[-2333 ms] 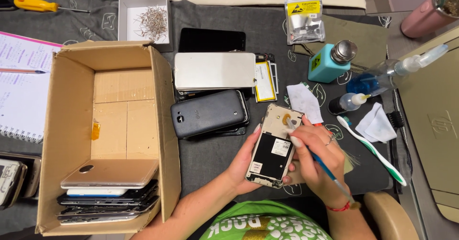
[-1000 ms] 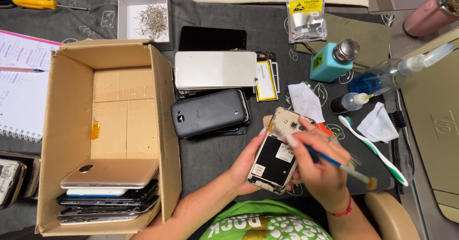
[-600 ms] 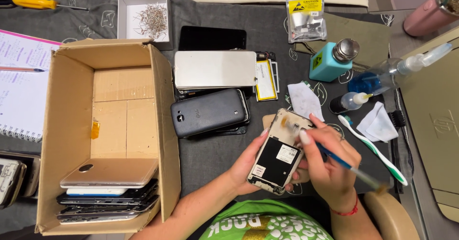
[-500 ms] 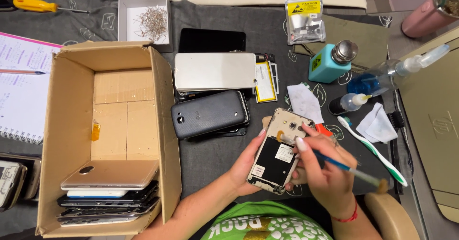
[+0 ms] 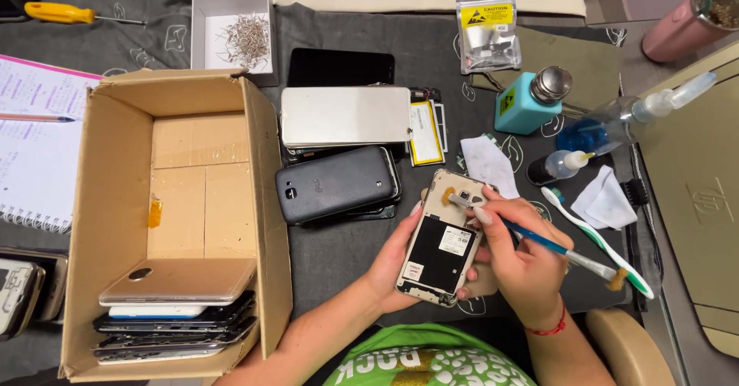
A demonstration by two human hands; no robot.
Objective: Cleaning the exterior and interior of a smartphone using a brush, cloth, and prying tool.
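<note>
My left hand (image 5: 389, 263) holds an opened gold phone (image 5: 443, 240) with its back cover off, battery side up, just above the table's near edge. My right hand (image 5: 523, 259) grips a thin blue-handled tool (image 5: 562, 249) like a pen. The tool's tip rests on the upper part of the phone near the camera area. Both forearms come in from the bottom edge over a green shirt.
A cardboard box (image 5: 123, 209) at left holds several stacked phones (image 5: 173, 309). Behind my hands lie a dark phone (image 5: 335, 182) and a silver phone (image 5: 345, 115). To the right are a teal dispenser bottle (image 5: 531, 101), a spray bottle (image 5: 616, 120), a toothbrush (image 5: 596, 232) and wipes (image 5: 604, 201). A tray of screws (image 5: 235, 36) sits further back.
My right hand has been shifting the tool's tip back and forth over the top of the phone. The phone tilted slightly in my left hand. Nothing else on the table moved.
</note>
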